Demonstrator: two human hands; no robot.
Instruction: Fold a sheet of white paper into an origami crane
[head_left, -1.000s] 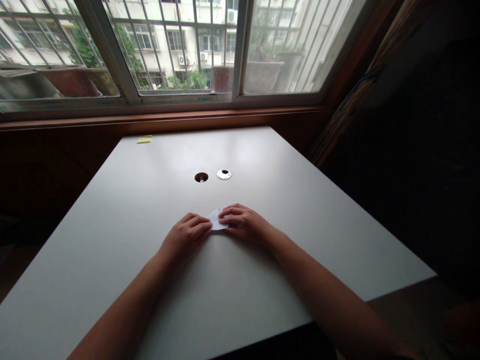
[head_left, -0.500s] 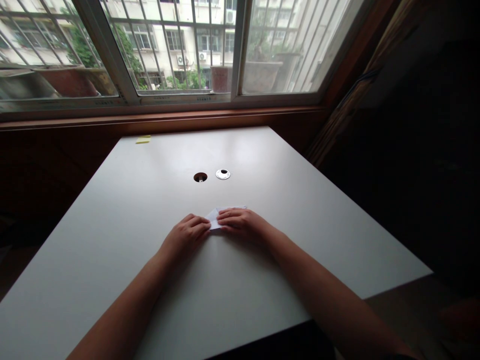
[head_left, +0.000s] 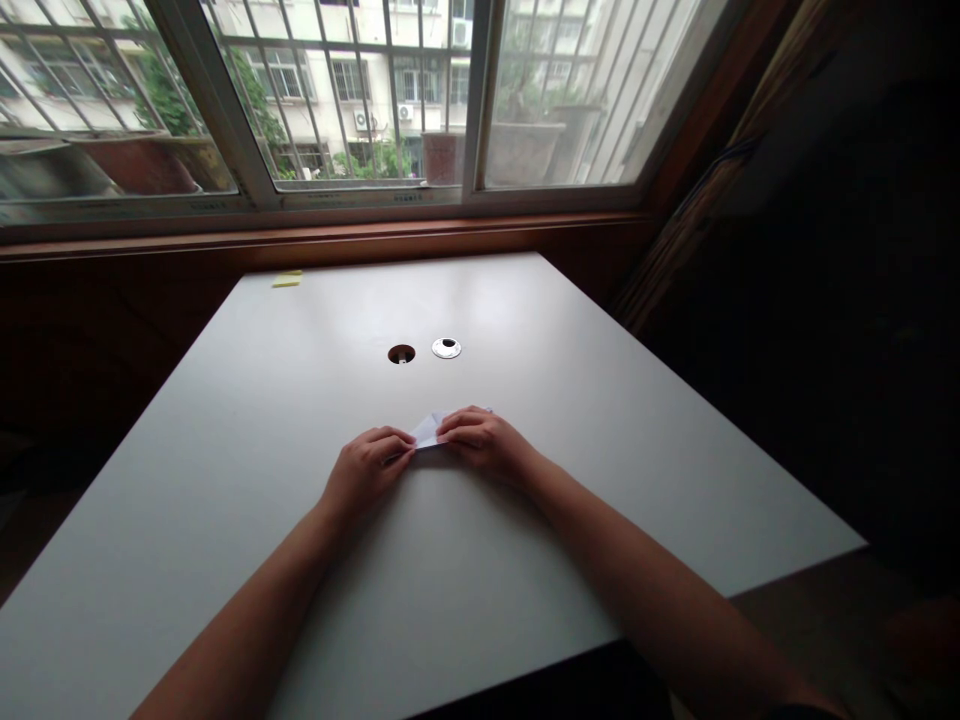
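Observation:
A small piece of folded white paper [head_left: 427, 433] lies between my hands near the middle of the white table [head_left: 450, 560]. My left hand [head_left: 371, 462] pinches its left corner between thumb and fingers. On the other side, my right hand [head_left: 480, 438] grips the paper's right part, thumb below and fingers on top. The right hand covers much of the sheet; a bit of its far edge shows behind the knuckles. A slanted fold is visible in the exposed part.
Beyond the paper are a round cable hole [head_left: 401, 354] in the tabletop and its white cap [head_left: 446, 348] beside it. Yellow sticky notes [head_left: 287, 279] lie at the far left edge. A barred window [head_left: 360, 100] with flower pots [head_left: 442, 158] outside stands behind the table.
Both hands have lifted slightly and now pinch the paper's near edge, with thumbs below. Before, the fingers lay flatter on it. The left hand has shifted a little left.

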